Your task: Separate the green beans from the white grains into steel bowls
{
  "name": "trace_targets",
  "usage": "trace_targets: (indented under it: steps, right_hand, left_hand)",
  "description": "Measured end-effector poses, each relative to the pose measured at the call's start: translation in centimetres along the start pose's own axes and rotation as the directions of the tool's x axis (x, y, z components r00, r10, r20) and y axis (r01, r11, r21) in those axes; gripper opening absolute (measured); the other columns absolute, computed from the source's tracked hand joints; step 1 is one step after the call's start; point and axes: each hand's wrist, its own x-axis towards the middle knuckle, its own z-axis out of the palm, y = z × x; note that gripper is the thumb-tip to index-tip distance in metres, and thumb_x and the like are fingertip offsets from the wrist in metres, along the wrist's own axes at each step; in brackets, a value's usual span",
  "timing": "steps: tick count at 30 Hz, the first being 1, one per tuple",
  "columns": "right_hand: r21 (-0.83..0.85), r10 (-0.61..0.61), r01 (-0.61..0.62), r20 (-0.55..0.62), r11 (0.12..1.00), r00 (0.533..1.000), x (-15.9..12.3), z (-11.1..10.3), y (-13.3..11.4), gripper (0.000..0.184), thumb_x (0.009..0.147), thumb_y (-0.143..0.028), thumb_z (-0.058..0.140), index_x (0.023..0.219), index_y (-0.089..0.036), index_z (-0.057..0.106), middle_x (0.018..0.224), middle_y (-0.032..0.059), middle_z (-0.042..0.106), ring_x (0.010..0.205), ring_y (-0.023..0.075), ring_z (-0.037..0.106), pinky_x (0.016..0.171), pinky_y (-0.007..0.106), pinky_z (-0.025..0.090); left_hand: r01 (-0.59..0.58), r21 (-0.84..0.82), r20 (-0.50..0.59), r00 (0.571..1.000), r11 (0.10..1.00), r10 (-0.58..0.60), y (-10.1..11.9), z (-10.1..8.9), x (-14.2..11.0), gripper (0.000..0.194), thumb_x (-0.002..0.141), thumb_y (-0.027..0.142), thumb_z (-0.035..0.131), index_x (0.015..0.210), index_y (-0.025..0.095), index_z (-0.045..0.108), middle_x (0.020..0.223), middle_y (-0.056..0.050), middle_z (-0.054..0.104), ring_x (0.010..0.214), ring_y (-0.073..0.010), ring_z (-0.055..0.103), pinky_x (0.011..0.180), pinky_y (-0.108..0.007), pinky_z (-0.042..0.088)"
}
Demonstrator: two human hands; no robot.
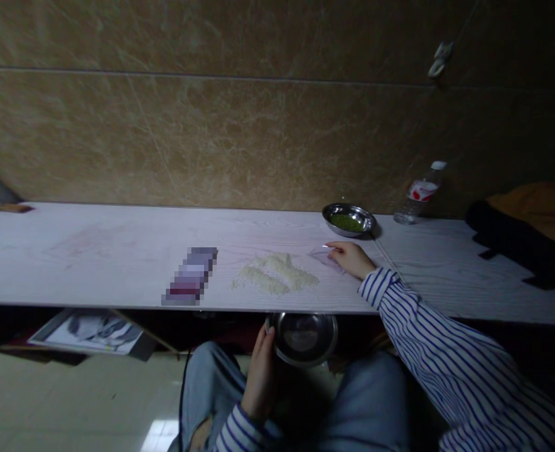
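Observation:
Below the front edge of the table, my left hand [261,370] grips the rim of a shiny metal bowl [306,361], thumb on its left side. The bowl looks bare inside. My right hand [353,258] rests low over the tabletop, its fingers closed on a thin clear plastic piece [322,254] whose exact kind I cannot make out. Just left of that piece, a loose pile of small whitish grains [277,274], like rice, lies spread on the wood. Behind my right hand stands a second metal bowl [371,221] with small green grains [346,222] in it.
A pixelated flat item [191,276] lies left of the pile on the white table [93,263]. A plastic bottle [419,194] and a dark and orange cloth item [536,220] sit at the right. The tiled wall [211,138] closes off the back. An open drawer [93,333] juts out below.

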Motion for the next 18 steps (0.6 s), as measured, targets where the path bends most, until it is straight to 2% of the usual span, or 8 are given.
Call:
trace_targets:
  steps: [3, 6, 9, 13, 18]
  right_hand:
    - [-0.008, 0.025, -0.025, -0.028, 1.0, 0.999, -0.5, 0.2, 0.5, 0.035, 0.083, -0.012, 0.056, 0.113, -0.015, 0.073, 0.087, 0.0077, 0.077, 0.074, 0.0169, 0.068, 0.074, 0.027, 0.052]
    - [0.005, 0.022, -0.021, -0.009, 1.0, 1.0, -1.6, 1.0, 0.5, 0.036, 0.083, -0.014, 0.057, 0.114, -0.015, 0.073, 0.078, 0.0048, 0.075, 0.065, 0.015, 0.065, 0.066, 0.025, 0.051]
    - [0.023, 0.007, -0.007, 0.02, 1.0, 1.0, -2.9, 1.7, 0.2, 0.036, 0.082, -0.016, 0.058, 0.115, -0.014, 0.073, 0.076, 0.005, 0.075, 0.064, 0.0155, 0.064, 0.063, 0.025, 0.05]
    - [0.054, -0.004, 0.002, 0.046, 0.999, 0.999, -4.4, 2.4, -0.3, 0.038, 0.083, -0.017, 0.057, 0.118, -0.012, 0.071, 0.085, 0.0081, 0.076, 0.067, 0.0166, 0.066, 0.062, 0.026, 0.051]
    - [0.059, -0.011, 0.007, 0.065, 0.998, 0.998, -6.3, 2.7, -1.2, 0.036, 0.084, -0.019, 0.057, 0.117, -0.015, 0.072, 0.085, 0.0081, 0.077, 0.067, 0.0175, 0.067, 0.061, 0.027, 0.051]
  left_hand:
    - [-0.042, -0.021, -0.052, 0.998, 0.999, 0.041, -0.4, -0.1, -0.1, 0.05, 0.093, 0.036, 0.051, 0.14, 0.019, 0.046, 0.157, -0.012, 0.04, 0.144, -0.025, 0.034, 0.116, -0.034, 0.028]
    - [-0.043, -0.033, -0.075, 0.996, 0.999, 0.041, -0.5, -0.2, -0.3, 0.046, 0.091, 0.035, 0.055, 0.135, 0.022, 0.052, 0.154, -0.01, 0.045, 0.143, -0.0256, 0.037, 0.115, -0.035, 0.029]
    - [-0.051, -0.039, -0.083, 0.995, 0.998, 0.048, -0.5, -0.1, -0.5, 0.047, 0.09, 0.038, 0.056, 0.134, 0.023, 0.054, 0.149, -0.01, 0.052, 0.14, -0.0266, 0.041, 0.114, -0.038, 0.032]
    - [-0.072, -0.022, -0.102, 0.992, 0.997, 0.07, -0.8, 0.1, -0.6, 0.048, 0.089, 0.037, 0.057, 0.135, 0.023, 0.053, 0.151, -0.009, 0.049, 0.144, -0.0263, 0.035, 0.116, -0.037, 0.028]
    - [-0.082, -0.023, -0.08, 0.994, 0.996, 0.08, -0.9, 0.5, -0.6, 0.046, 0.091, 0.036, 0.054, 0.135, 0.023, 0.052, 0.149, -0.009, 0.051, 0.141, -0.0255, 0.039, 0.116, -0.035, 0.029]
